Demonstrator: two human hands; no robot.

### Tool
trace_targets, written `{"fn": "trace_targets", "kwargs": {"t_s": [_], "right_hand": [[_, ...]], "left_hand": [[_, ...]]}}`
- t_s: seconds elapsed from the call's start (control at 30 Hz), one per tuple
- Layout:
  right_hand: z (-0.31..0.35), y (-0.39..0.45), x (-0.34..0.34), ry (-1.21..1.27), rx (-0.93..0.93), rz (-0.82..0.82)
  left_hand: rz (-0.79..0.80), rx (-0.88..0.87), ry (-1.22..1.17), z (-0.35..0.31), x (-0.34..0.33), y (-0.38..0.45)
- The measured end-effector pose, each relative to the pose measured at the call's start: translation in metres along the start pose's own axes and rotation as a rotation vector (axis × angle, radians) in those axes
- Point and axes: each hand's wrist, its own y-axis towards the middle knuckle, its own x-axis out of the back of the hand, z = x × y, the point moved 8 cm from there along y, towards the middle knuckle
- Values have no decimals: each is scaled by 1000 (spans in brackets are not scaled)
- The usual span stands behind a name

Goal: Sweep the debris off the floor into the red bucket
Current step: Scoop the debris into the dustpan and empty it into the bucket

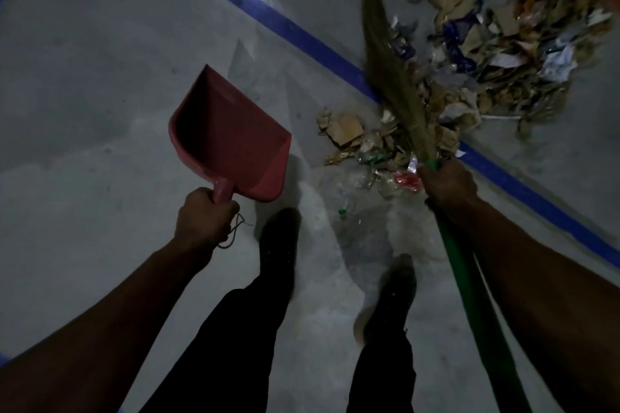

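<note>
My left hand grips the handle of a red dustpan, held above the grey floor with its mouth pointing away from me and nothing in it. My right hand grips a broom with a green handle. Its straw bristles reach forward into a large pile of debris: cardboard scraps, paper and plastic wrappers. A smaller patch of scraps lies just ahead of my feet, between the dustpan and the broom. No red bucket is in view.
A blue painted line runs diagonally across the concrete floor, under the debris. My two dark shoes stand below the scraps. A thin cord hangs from the dustpan handle. Bare floor spreads to the left.
</note>
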Motion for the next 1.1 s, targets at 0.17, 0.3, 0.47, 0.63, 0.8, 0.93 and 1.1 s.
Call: {"fn": "trace_targets", "kwargs": {"t_s": [0.17,0.3,0.47,0.63,0.8,0.93,1.1], "right_hand": [[5,-48,25,-3,182,-11],[-4,-109,-4,-92,313,146],[-48,-107,-44,-377,292,361],[-69,-27,0,-245,166,241],[-66,35,56,-6,183,149],[-73,33,91,32,271,85],[-101,-35,71,47,412,187]], "left_hand": [[-11,-9,-5,-11,1,-11],[-38,-6,-5,-16,2,-29],[-68,-3,-19,-14,-13,-55],[-75,14,-112,-7,-46,-78],[-120,27,-158,2,-80,-106],[-133,74,-180,12,-98,-133],[-185,131,-238,27,-104,-170]]}}
